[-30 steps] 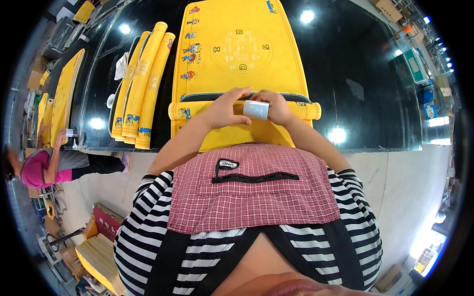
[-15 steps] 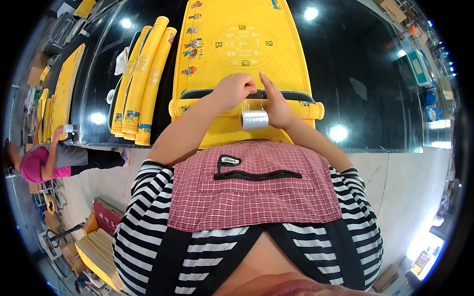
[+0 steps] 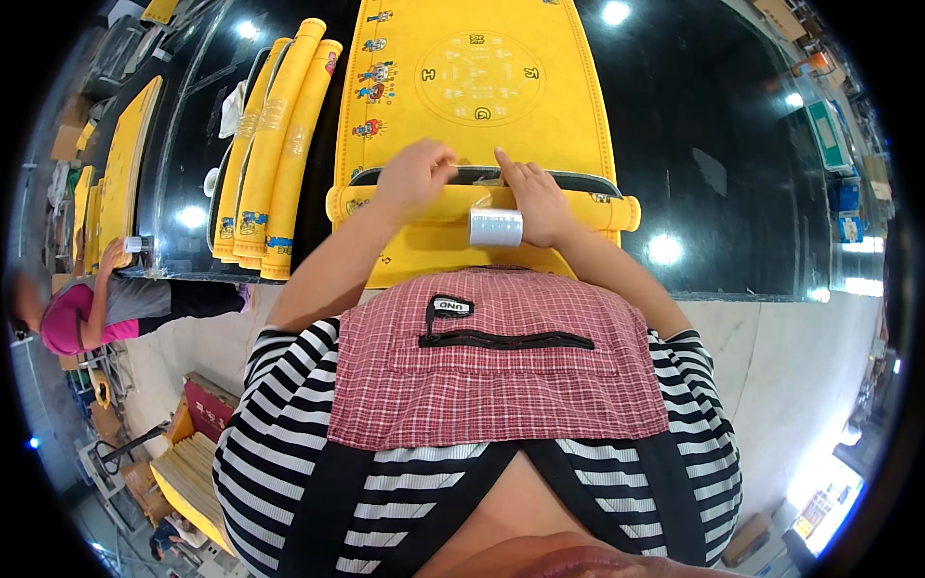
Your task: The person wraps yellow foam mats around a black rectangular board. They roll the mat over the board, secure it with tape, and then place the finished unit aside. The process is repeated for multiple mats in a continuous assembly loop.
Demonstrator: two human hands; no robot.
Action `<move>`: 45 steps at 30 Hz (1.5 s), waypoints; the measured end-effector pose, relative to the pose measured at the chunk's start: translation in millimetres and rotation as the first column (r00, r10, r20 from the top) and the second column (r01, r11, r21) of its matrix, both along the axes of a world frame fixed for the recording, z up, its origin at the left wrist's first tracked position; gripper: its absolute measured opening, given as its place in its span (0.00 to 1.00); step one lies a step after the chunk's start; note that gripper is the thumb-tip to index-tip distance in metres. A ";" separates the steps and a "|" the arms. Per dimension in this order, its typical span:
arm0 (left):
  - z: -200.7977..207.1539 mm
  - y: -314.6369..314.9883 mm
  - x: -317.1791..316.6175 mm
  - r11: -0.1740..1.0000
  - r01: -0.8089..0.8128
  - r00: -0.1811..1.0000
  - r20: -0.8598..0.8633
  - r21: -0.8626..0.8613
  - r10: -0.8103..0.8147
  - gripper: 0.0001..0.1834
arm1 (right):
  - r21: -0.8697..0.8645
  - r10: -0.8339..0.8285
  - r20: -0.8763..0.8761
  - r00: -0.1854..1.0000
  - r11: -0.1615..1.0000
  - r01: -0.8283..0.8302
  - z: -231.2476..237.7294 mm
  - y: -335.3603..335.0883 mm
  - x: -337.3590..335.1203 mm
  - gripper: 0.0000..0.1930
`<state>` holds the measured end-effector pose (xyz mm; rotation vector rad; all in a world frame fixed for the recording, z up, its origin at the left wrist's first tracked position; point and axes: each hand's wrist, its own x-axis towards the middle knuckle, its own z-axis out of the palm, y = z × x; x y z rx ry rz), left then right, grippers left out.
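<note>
A yellow printed mat (image 3: 482, 134) lies on the black table, its near part rolled into a tube (image 3: 617, 211) with a dark edge above it. My right hand (image 3: 540, 206) rests on the tube, fingers stretched out, index finger pointing up. Against its thumb side sits a roll of clear tape (image 3: 495, 228), from which a strip runs up onto the tube. The right thumb is hidden. My left hand (image 3: 414, 180) is raised just left of the tape, fingers curled in and partly blurred. Whatever they may pinch cannot be made out.
Several taped, rolled yellow mats (image 3: 279, 144) lie to the left. More flat yellow mats (image 3: 128, 173) are at the far left, where another person in pink (image 3: 77, 318) has a hand by a second tape roll (image 3: 134, 245). A stack of yellow sheets (image 3: 198, 482) stands at lower left.
My left hand has moved left, away from the tape and the right hand. My right hand has tipped from upright to lying flatter on the tube.
</note>
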<state>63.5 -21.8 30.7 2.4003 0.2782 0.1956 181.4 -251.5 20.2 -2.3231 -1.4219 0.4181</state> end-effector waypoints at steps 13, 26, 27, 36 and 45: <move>-23.9 -36.2 -52.2 0.972 0.071 0.968 0.221 0.222 -0.121 0.23 | -0.053 0.069 0.018 0.997 0.996 -0.068 4.1 6.2 6.5 0.50; -18.8 -22.6 42.6 0.842 0.151 0.895 -0.291 -0.518 -0.339 0.12 | 0.145 0.030 -0.078 0.997 0.989 -0.018 3.4 -18.3 -16.4 0.56; -11.7 -24.7 38.8 0.847 0.152 0.881 -0.319 -0.509 -0.350 0.12 | 0.166 0.031 -0.093 0.995 0.986 -0.015 3.6 -20.5 -20.3 0.56; -20.8 -27.0 32.3 0.882 0.169 0.934 -0.214 -0.440 -0.286 0.12 | 0.284 0.002 -0.103 0.995 0.959 0.027 -6.5 -23.3 -23.2 0.54; -22.8 -12.7 29.5 0.998 -0.067 0.990 0.127 -0.001 0.066 0.11 | 0.237 -0.060 -0.267 0.962 0.963 0.126 -19.0 22.5 42.0 0.44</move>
